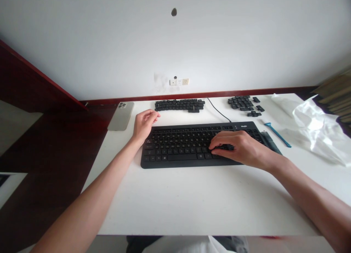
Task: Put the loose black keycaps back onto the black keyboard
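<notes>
Centrally placed on the white rectangular surface [192, 201]: flat black plastic computer keyboard [189, 145], long edge running left to right, thin black cable [218, 112] leading off from its back edge toward the wall.

Right hand [238, 147] lying palm down over the keyboard's right-middle section, fingers curled and drawn together with tips pressed onto keys in the lower rows; holding nothing that can be made out, any small piece under the fingertips hidden.

Left hand [144, 125] resting at the keyboard's top-left corner, heel touching or just above that corner, fingers loosely bent and half open, pointing toward the wall, empty as far as visible.

Behind the keyboard, close to the left fingertips: long tidy cluster of loose black keycaps [179, 105], arranged in rows. Farther right, near the back edge: second, squarer cluster of loose black keycaps [241, 103], a few stray caps just beside it.

Right of the keyboard: slim blue plastic tool [276, 134] lying diagonally, near a dark narrow strip [271, 142] touching the keyboard's right end. Beyond that: crumpled clear plastic bag [312, 128] spread over the right corner.

At the left back corner: pale gold smartphone [121, 115] lying face down, partly overhanging the edge. On the white wall: small set of wall sockets [179, 81] above a dark red skirting.
</notes>
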### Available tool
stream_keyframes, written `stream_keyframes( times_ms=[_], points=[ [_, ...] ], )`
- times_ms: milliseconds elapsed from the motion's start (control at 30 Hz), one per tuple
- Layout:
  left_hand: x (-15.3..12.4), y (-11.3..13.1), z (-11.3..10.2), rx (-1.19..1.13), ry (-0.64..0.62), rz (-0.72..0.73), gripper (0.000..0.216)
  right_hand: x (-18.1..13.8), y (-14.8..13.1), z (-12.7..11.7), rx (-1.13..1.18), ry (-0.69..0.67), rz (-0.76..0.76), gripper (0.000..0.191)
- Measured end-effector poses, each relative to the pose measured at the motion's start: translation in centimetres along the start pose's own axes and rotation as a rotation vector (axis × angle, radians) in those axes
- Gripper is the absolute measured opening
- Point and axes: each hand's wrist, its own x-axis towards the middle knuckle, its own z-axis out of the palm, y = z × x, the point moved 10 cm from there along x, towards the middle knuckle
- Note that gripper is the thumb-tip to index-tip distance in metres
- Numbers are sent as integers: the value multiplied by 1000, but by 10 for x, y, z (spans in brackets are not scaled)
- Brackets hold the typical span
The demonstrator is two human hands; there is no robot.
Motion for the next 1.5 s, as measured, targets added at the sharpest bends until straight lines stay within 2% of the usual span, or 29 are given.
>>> stream_keyframes(
  times_ms=[400, 500, 700, 833, 967, 1100, 1167, 1233, 1400, 1500],
  points=[
    [-1, 2, 1, -12, -17, 1, 20, -5, -13, 3, -112, -16, -52, 23],
    [-1, 2, 1, -10, -17, -4, 20, -12, -29, 11, -259, -10, -63, 26],
    [1, -2, 0, -5, 2, -12, 19, -19, -65, 37, -706, -28, -123, 31],
    [2, -4, -1, 0, 6, -20, 19, -14, -70, 45, -823, 0, -97, 30],
    [1, -5, -1, 3, 3, -18, 20, -10, -58, 38, -747, 66, -26, 28],
    [2, -6, -1, 4, -2, -25, 20, -6, -28, 7, -540, 142, 79, 23],
    [2, -6, 0, 9, -7, -29, 21, -6, -19, -11, -473, 198, 84, 23],
    [2, -7, 1, 16, -11, -32, 21, -5, -16, -19, -398, 207, 60, 23],
    [2, -7, 1, 20, -22, -18, 21, -5, -13, 2, -233, 21, 43, 26],
    [2, -8, 1, 24, -28, -10, 21, -5, -7, 5, -191, -11, 72, 28]
  ],
)
